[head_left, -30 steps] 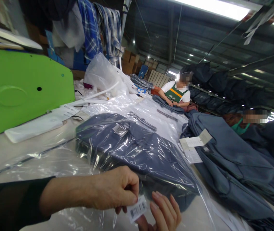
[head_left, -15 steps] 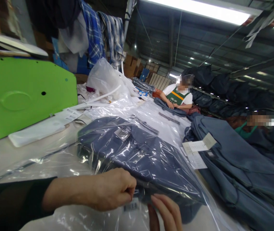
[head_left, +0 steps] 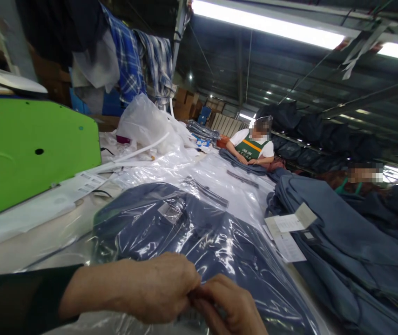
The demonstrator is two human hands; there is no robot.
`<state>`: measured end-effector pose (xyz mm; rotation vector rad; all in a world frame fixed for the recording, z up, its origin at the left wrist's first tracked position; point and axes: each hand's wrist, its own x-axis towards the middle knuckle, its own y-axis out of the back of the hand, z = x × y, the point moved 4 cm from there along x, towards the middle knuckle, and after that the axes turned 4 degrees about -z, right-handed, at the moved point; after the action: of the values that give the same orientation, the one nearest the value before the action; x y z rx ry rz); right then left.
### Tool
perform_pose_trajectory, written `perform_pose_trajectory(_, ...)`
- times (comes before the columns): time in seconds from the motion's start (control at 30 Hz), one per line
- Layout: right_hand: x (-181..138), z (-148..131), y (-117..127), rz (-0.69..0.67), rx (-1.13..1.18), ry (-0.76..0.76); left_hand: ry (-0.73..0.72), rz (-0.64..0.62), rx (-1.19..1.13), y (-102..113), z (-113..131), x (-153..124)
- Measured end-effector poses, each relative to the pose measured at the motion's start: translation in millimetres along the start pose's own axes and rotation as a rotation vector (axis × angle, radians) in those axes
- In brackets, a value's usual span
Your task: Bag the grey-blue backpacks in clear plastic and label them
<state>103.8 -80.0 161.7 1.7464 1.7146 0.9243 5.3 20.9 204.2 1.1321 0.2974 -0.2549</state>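
Observation:
A dark blue folded garment (head_left: pixel 143 221) lies inside a clear plastic bag (head_left: pixel 216 251) on the table in front of me. A pale label (head_left: pixel 171 211) shows through the film. Over the near edge of the bag, my left hand (head_left: pixel 160 286) is closed in a fist-like pinch. My right hand (head_left: pixel 228 302) meets it from the right, thumb and fingers pressed together at the left fingertips. Whatever lies between the fingers is hidden. Beneath the hands, the bag's near end is mostly covered and blurred.
A green machine (head_left: pixel 34 153) stands at left beside a white strip with printed labels (head_left: pixel 90 179). Flat plastic bags (head_left: pixel 199 172) spread behind the garment. Blue-grey garments (head_left: pixel 345 242) with paper tags (head_left: pixel 291 228) are piled at right. One person (head_left: pixel 251 146) handles cloth farther back; another sits behind the pile.
My right hand has moved up and left to meet my left hand, its fingers closing. The barcode label below my left hand is now mostly covered. The view has shifted slightly.

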Motion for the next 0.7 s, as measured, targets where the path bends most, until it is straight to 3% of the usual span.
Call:
perform_pose_trajectory(0.13,11,8,10,-0.061,0.099,-0.106,0.042,-0.02,-0.012,13,-8,10)
perform_pose_trajectory(0.27,24,20,23,-0.081,0.0,-0.222,0.01,0.024,-0.117,33,-19,18)
perform_pose_trajectory(0.43,50,43,70,0.051,-0.005,-0.446,0.175,0.293,0.028,55,-49,43)
perform_pose_trajectory(0.57,82,77,101,0.243,0.265,-0.533,0.019,0.404,0.142,29,-56,83)
perform_pose_trajectory(0.7,112,116,88,0.22,0.515,-0.543,-0.198,0.538,0.205,-17,-53,108)
